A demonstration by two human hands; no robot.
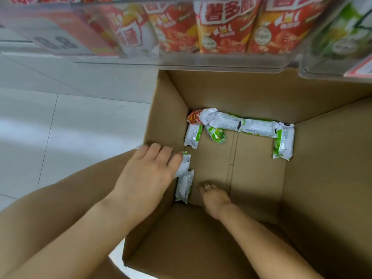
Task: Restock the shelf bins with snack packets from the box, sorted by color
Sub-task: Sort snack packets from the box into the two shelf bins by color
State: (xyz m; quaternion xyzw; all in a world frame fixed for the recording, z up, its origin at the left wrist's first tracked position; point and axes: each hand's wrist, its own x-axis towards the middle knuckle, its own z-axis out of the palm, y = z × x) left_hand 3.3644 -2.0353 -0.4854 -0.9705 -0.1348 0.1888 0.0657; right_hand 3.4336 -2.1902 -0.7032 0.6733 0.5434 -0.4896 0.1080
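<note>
An open cardboard box (322, 158) stands under the shelf. On its floor lie one red packet (196, 116) in the far left corner and several green packets, along the far wall (258, 127), at the right (283, 141) and by the left wall (183, 186). My left hand (149, 172) lies flat with straight fingers over the box's left wall, next to a green packet (185, 162). My right hand (214, 196), wearing a ring, reaches down to the box floor; its fingers are tucked under and hidden.
Above, a clear shelf bin (221, 63) holds red snack packets (225, 27). To its right, a second clear bin (314, 65) holds green packets (342, 37). A price label (60, 41) hangs at the upper left. White floor tiles (70, 127) lie left of the box.
</note>
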